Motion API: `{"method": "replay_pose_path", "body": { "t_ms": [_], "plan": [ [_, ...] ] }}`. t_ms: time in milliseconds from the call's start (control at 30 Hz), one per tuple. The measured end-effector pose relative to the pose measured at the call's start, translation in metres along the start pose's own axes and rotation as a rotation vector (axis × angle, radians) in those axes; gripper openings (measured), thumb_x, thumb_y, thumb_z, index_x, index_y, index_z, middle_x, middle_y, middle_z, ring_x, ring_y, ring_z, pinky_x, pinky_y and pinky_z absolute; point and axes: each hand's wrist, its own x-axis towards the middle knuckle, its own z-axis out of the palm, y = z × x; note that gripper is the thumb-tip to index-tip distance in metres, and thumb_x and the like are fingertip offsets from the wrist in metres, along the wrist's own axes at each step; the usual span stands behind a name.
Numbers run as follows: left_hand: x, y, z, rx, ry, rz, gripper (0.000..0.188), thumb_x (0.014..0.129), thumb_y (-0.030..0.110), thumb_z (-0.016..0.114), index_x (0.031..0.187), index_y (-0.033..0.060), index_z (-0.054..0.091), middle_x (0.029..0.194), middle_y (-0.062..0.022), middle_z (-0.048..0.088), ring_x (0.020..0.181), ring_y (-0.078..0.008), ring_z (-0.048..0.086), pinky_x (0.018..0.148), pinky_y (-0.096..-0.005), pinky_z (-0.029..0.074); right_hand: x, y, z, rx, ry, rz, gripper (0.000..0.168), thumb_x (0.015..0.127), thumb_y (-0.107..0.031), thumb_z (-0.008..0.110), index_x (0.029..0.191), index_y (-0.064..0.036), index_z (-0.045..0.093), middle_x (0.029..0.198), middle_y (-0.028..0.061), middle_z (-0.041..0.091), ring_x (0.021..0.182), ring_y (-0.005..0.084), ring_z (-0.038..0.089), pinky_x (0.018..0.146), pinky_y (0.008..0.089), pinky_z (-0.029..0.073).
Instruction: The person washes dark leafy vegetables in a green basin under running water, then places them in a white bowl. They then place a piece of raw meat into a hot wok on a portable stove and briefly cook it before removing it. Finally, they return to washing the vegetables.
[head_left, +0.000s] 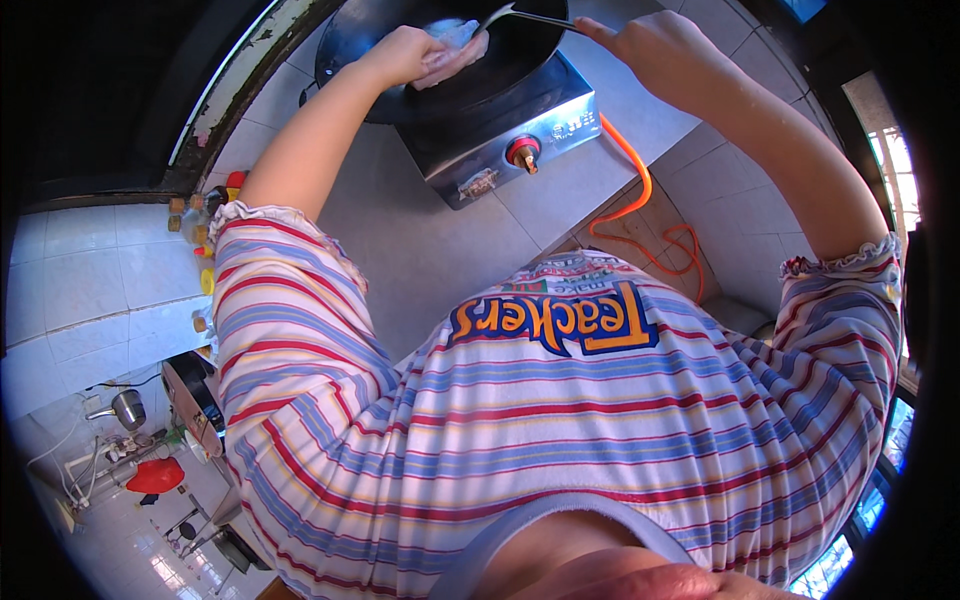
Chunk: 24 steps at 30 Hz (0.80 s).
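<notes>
My left hand grips a pale pink and whitish soft item, which looks like a plastic bag or a wrapped piece; I cannot tell which. It is held over the black wok. My right hand holds the thin handle of a metal spoon or ladle, its index finger stretched along the handle. The utensil's head reaches the item's upper right edge, though contact is hard to judge. Under the wok stands a metal gas stove with a red-rimmed knob.
An orange gas hose curves from the stove's right side down past the edge of the grey tiled counter. Several bottles line the wall at left. Farther off at lower left are a metal pot and a red bag-like object.
</notes>
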Motion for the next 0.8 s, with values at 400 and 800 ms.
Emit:
{"method": "replay_pose_path", "body": {
  "t_ms": [400,800],
  "plan": [
    [0.004,-0.001,0.0,0.011,-0.027,-0.002,0.028,0.074,0.011,0.063,0.102,0.0087,0.066,0.084,-0.0188,0.062,0.076,-0.0327,0.061,0.067,-0.0353,0.048,-0.002,-0.002,0.003,0.02,0.132,-0.023,0.043,0.086,-0.01,0.042,0.129,-0.006,0.047,0.056,0.0003,0.055,0.048,0.0161,0.057,0.038,0.0297,0.039],
    [0.006,0.0,0.001,0.003,-0.075,-0.044,0.031,0.074,0.015,0.062,0.105,0.0114,0.065,0.083,-0.0175,0.063,0.076,-0.0314,0.062,0.068,-0.0343,0.049,-0.003,-0.002,0.002,0.083,0.085,-0.024,0.046,0.085,-0.01,0.041,0.13,-0.005,0.044,0.059,0.0026,0.057,0.053,0.0187,0.061,0.042,0.0308,0.043]
  ]
}}
